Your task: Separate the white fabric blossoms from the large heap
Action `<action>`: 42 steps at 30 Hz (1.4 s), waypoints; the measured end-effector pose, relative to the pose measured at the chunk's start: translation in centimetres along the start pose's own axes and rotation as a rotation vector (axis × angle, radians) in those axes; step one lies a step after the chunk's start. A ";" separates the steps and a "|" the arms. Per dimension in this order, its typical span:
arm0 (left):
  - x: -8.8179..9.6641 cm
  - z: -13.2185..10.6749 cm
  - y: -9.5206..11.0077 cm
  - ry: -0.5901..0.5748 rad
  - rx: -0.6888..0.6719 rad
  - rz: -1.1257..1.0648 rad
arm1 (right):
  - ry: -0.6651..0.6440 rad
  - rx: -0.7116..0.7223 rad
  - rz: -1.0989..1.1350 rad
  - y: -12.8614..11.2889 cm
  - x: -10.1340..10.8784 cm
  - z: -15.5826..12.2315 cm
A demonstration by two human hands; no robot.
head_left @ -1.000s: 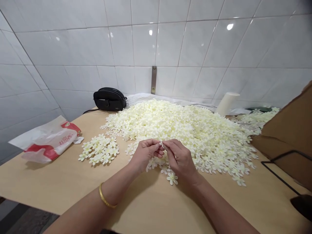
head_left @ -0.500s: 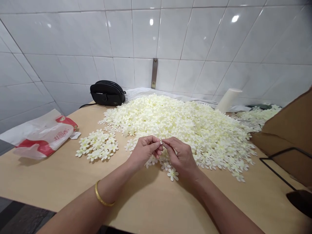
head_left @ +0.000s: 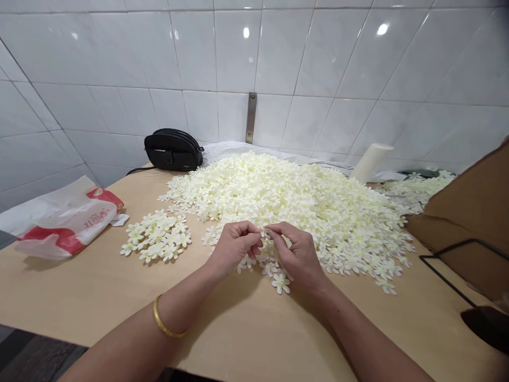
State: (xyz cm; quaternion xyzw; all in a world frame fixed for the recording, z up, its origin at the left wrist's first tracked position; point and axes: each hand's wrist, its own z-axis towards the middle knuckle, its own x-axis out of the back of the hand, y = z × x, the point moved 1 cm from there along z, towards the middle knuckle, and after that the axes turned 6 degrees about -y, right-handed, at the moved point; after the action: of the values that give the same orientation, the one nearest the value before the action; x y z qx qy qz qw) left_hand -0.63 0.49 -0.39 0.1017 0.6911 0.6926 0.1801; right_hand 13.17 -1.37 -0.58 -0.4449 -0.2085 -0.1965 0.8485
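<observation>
A large heap of cream-white artificial flowers [head_left: 274, 185] covers the middle of the table. In front of it, my left hand [head_left: 238, 245] and my right hand [head_left: 296, 253] face each other, thumbs and forefingers pinched, a small gap between the fingertips. Whatever sits in either pinch is too small to name against the pale petals. A single flower [head_left: 280, 283] lies face up just below my right hand, with a few more partly under the hands. Left of my left hand lies a smaller cluster of the same flowers [head_left: 157, 237].
A black pouch [head_left: 174, 150] stands at the back left, and a white and red plastic bag [head_left: 71, 220] lies at the left edge. Behind the heap leans a white cylinder [head_left: 370, 163]. Brown cardboard [head_left: 465, 223] and a bent black metal rod [head_left: 445, 273] flank the right side.
My fingertips, which met at a small whitish piece, have parted slightly. The whole view has shifted a little; the flowers otherwise lie as before.
</observation>
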 end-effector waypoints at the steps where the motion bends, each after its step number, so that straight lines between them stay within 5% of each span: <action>1: 0.1 0.0 0.0 0.021 0.003 0.012 | 0.041 -0.026 0.004 0.0 0.1 0.0; 7: 1.0 0.3 -0.2 0.173 -0.005 -0.003 | 0.195 -0.140 0.029 0.7 1.0 0.3; 12: 1.4 0.5 0.1 0.241 -0.021 -0.060 | 0.333 0.054 -0.240 1.6 1.1 0.5; 16: 1.5 0.7 -0.1 0.232 -0.024 -0.079 | 0.135 0.229 -0.519 1.5 0.3 0.6; 21: 1.4 0.8 -0.5 0.205 -0.028 -0.087 | -0.070 0.248 -0.582 1.2 -0.2 0.5; 31: 0.7 0.5 -0.3 0.121 -0.029 -0.052 | 0.095 0.261 -0.386 0.5 0.4 0.2; 42: 0.0 -0.1 0.1 -0.038 -0.039 -0.044 | -0.039 0.154 -0.221 0.3 -0.1 0.2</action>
State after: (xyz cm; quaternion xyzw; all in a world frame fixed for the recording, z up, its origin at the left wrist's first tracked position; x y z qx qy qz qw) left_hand -0.64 0.38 -0.27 0.0961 0.6760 0.6997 0.2103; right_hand 13.24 -1.02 -0.73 -0.3566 -0.2871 -0.2636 0.8491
